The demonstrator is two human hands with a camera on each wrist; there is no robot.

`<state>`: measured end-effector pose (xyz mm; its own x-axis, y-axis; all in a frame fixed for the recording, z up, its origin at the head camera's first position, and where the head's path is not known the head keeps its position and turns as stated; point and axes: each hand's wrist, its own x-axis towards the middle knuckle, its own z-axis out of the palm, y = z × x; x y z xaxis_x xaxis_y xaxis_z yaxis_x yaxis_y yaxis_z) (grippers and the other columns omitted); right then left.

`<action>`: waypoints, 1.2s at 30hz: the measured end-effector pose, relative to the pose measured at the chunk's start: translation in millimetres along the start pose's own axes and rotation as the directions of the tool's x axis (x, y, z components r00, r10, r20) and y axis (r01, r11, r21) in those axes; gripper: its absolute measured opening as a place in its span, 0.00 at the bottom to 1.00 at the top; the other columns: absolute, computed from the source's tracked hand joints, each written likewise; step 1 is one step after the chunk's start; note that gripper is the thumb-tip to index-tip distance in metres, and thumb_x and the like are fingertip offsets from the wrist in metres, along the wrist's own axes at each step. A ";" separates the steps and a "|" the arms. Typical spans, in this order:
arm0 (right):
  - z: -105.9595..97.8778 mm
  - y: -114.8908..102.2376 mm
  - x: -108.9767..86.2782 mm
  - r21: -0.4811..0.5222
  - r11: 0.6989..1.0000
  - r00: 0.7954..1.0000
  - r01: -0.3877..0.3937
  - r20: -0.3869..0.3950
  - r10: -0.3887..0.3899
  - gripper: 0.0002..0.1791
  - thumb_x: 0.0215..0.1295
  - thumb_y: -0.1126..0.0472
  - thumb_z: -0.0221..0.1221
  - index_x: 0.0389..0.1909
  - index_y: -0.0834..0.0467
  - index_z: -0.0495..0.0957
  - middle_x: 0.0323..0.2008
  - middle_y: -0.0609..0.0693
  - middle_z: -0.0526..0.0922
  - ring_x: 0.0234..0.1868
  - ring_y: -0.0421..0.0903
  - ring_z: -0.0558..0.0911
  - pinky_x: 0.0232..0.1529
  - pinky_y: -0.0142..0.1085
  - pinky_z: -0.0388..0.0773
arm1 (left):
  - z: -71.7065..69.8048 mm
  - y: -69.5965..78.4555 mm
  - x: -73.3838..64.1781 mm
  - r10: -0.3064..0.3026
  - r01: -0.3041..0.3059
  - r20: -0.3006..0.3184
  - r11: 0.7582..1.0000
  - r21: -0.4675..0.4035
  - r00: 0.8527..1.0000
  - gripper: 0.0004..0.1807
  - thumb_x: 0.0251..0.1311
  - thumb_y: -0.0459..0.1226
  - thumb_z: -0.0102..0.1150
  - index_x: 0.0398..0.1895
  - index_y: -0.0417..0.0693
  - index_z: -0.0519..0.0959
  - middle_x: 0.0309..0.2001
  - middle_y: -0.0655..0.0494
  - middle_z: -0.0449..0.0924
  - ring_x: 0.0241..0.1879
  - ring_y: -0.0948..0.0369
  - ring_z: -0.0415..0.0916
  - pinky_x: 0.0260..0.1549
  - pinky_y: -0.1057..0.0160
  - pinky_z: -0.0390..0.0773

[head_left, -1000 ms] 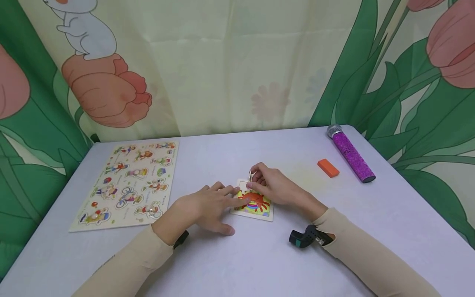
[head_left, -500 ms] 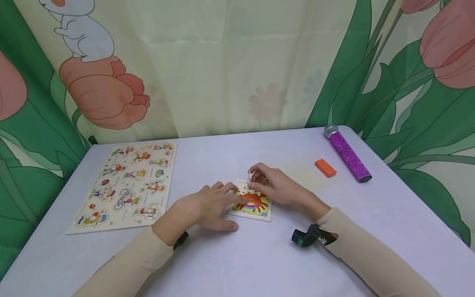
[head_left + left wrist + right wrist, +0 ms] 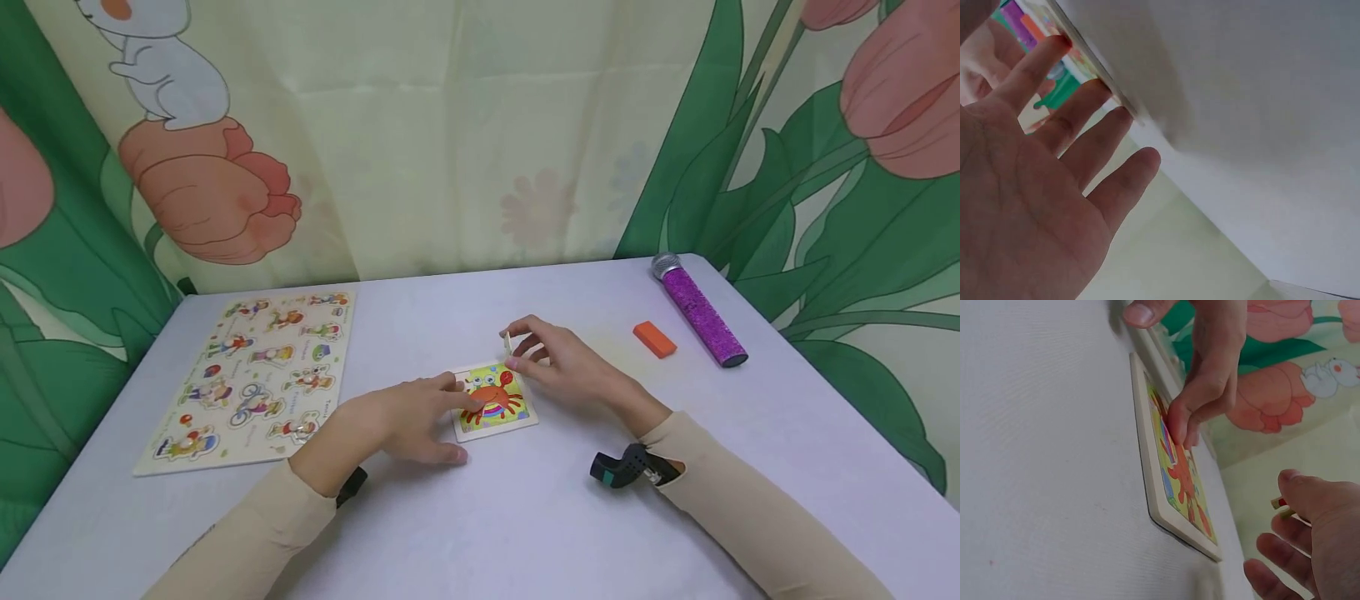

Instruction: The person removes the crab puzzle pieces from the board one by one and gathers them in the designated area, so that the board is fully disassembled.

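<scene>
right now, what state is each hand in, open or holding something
Left hand: open, touching the crab puzzle without gripping it.
Right hand: closed on a small puzzle piece, pinched between thumb and finger.

Cream fabric curtain (image 3: pixel 420 175) directly behind the table, soft vertical folds plus a horizontal crease up high. Print on it: white cartoon rabbit (image 3: pixel 180 92) on an orange-pink tulip (image 3: pixel 213 192) at upper left, faint pink daisy (image 3: pixel 536 208) right of centre. Large dark-green printed leaves (image 3: pixel 888 237) and more pink tulips fill both sides. White smooth-topped table (image 3: pixel 525 533), slight lavender cast, far right corner rounded, faint yellowish patch right of centre. Light's diffuse, shadows soft. Light source out of frame.
</scene>
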<state>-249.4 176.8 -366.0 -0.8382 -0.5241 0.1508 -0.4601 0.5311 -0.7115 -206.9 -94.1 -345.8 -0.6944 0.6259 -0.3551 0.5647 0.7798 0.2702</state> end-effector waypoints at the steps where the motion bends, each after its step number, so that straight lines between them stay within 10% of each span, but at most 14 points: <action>1: -0.6 0.5 0.7 0.001 1.000 1.000 0.012 -0.005 -0.012 0.23 0.71 0.55 0.65 0.63 0.55 0.72 0.57 0.49 0.79 0.53 0.45 0.82 0.55 0.44 0.81 | 0.1 -1.5 -0.7 0.004 -0.004 -0.001 1.000 -0.010 1.000 0.37 0.59 0.62 0.67 0.73 0.73 0.70 0.72 0.56 0.66 0.70 0.51 0.67 0.67 0.44 0.70; 9: -6.0 6.1 7.6 0.015 0.995 0.995 0.094 -0.017 -0.093 0.23 0.68 0.56 0.68 0.61 0.54 0.77 0.55 0.51 0.81 0.54 0.48 0.81 0.54 0.45 0.82 | -0.4 -9.0 -0.4 0.038 -0.038 -0.047 0.999 0.005 0.998 0.29 0.62 0.57 0.68 0.67 0.69 0.77 0.56 0.60 0.71 0.58 0.59 0.71 0.62 0.53 0.74; 36: -33.4 30.1 16.8 -0.033 0.997 0.993 0.068 -0.093 -0.071 0.23 0.65 0.56 0.71 0.60 0.51 0.80 0.54 0.48 0.80 0.52 0.48 0.80 0.52 0.49 0.83 | -0.1 -25.3 -3.7 0.083 -0.086 -0.076 0.995 -0.046 0.994 0.24 0.63 0.55 0.67 0.62 0.68 0.80 0.59 0.60 0.71 0.62 0.59 0.69 0.67 0.54 0.69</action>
<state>-287.1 206.3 -362.0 -0.8270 -0.4962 0.2644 -0.5256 0.5154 -0.6768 -218.8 -116.1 -351.3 -0.6774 0.6874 -0.2620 0.6016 0.7226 0.3405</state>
